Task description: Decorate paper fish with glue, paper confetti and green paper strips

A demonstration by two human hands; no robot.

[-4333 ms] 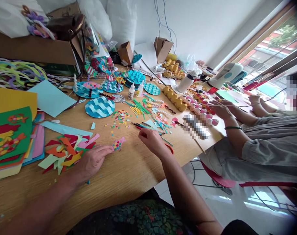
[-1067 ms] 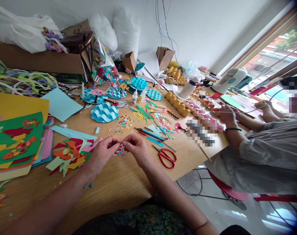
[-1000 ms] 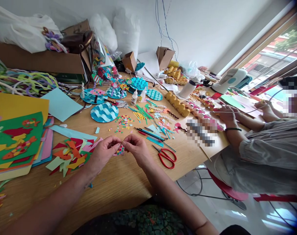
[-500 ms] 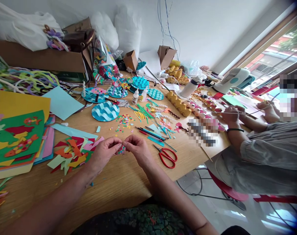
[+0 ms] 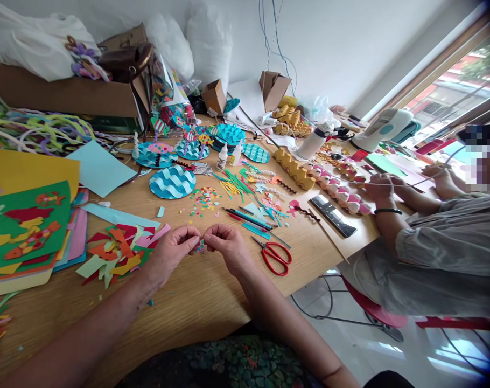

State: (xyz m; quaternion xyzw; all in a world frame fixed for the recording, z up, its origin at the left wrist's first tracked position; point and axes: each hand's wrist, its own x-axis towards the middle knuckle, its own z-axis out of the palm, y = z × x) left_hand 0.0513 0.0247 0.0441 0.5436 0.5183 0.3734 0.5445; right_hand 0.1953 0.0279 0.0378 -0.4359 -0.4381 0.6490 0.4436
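Between my two hands is a small dotted paper piece [image 5: 199,247], pinkish with colored spots; its full shape is hidden by my fingers. My left hand [image 5: 175,249] pinches its left edge between thumb and forefinger. From the other side my right hand [image 5: 224,243] pinches it too, fingertips nearly touching those of the left. Just beyond lie many small paper dots [image 5: 208,199]. Red-handled scissors [image 5: 275,257] rest on the wooden table right of my right hand, close to several pencils [image 5: 249,218]. Colored paper scraps [image 5: 118,250] are heaped beside my left hand.
Blue wavy paper discs [image 5: 173,182], glue bottles [image 5: 222,158] and painted egg-carton strips [image 5: 293,168] stand farther back. Stacked colored paper [image 5: 30,215] lies left. A phone [image 5: 333,215] and a thin stick lie right, near a seated person's hands [image 5: 380,187] holding a long strand.
Both hands stay in nearly the same place, still pinching the dotted paper piece. The view has shifted very slightly; nothing else has visibly moved.
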